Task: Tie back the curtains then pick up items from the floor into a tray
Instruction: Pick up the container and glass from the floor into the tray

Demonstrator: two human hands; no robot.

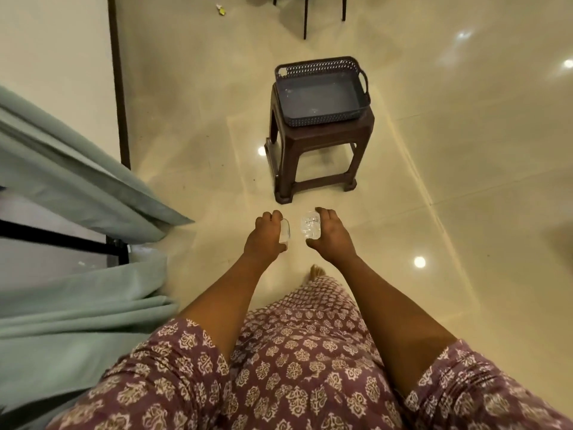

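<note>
My left hand [263,235] grips a small clear glass [286,231], and my right hand [331,235] grips a second clear glass [310,228]. Both are held out in front of me, side by side above the floor. Ahead stands a grey plastic tray [322,119] with perforated walls and handles, resting on a brown plastic stool [310,162]. The tray's floor looks bare. Pale green curtains [77,187] hang gathered at my left.
A small yellow and white item [220,9] lies on the glossy cream tiled floor [465,181] far ahead at the left. Dark chair legs [305,17] stand at the top. A dark door frame [119,88] runs along the left wall.
</note>
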